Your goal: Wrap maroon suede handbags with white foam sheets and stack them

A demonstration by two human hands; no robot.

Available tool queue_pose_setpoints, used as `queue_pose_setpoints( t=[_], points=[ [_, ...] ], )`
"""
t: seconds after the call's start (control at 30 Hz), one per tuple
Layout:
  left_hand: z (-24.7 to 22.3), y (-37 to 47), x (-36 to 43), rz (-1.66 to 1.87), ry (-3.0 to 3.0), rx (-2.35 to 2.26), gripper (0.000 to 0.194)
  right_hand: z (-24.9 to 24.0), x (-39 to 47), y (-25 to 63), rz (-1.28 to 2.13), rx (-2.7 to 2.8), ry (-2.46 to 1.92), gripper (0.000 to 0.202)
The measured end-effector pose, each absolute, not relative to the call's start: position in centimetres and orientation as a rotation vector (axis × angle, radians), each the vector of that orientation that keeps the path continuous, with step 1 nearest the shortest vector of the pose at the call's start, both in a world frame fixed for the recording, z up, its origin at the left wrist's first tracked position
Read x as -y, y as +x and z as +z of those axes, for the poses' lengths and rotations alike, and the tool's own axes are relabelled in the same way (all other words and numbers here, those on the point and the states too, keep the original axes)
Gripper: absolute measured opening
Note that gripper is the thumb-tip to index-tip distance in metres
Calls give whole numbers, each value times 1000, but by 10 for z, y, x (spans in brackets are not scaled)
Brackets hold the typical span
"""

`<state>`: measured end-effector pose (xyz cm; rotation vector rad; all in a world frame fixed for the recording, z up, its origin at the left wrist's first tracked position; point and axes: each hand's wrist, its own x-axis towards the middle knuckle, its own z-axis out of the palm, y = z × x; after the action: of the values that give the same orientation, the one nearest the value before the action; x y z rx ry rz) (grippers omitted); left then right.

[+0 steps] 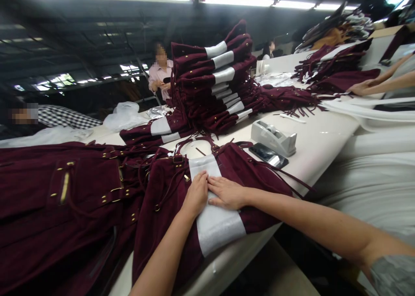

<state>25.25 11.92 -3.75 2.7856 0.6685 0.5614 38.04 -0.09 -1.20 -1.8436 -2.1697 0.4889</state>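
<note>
A maroon bag (pixel 168 196) with gold-coloured fittings and thin cords lies on the table in front of me, a wide white band (pixel 222 235) across its middle. My left hand (pixel 196 194) rests on the left part of this band, its fingers stretched forward. Palm down on the band, my right hand (pixel 228 193) lies flat with its fingers slightly apart, the tips meeting my left hand. Neither hand is closed round anything. Whatever is under the palms is hidden.
Left of me lie more maroon bags (pixel 87 192). A tall stack of banded bags (pixel 210 84) stands behind. A tape dispenser (pixel 272 136) and a phone (pixel 268 155) sit at the right. Another person's hands (pixel 363 87) touch maroon material farther right.
</note>
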Motion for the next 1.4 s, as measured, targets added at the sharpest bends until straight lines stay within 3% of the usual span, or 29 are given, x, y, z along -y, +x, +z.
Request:
queue_pose_setpoints(
  t=[0.33,0.53,0.63,0.73,0.87,1.03,1.17,1.3,1.4],
  points=[
    [-38,252,-118,362,2813,-626,52,-6,9,373,459,2098,-1934,71],
    [-58,251,-130,483,2824,-481,61,-3,73,363,245,1896,-1994,48],
    [-83,260,-152,620,2885,-452,63,-9,117,359,128,1791,-1871,36],
    [-91,264,-163,599,2914,-427,61,-4,156,364,215,1590,-1630,30],
    [-76,259,-157,506,2928,-438,60,12,183,417,319,1002,-1590,31],
    [-67,257,-152,491,2924,-447,55,13,175,529,-16,557,-1719,41],
    [-70,256,-154,531,2904,-450,54,34,151,598,-173,520,-1914,37],
    [-73,255,-156,542,2879,-451,53,64,115,645,3,526,-2035,19],
    [-73,254,-157,528,2855,-465,56,72,97,668,305,463,-2119,23]
  ],
)
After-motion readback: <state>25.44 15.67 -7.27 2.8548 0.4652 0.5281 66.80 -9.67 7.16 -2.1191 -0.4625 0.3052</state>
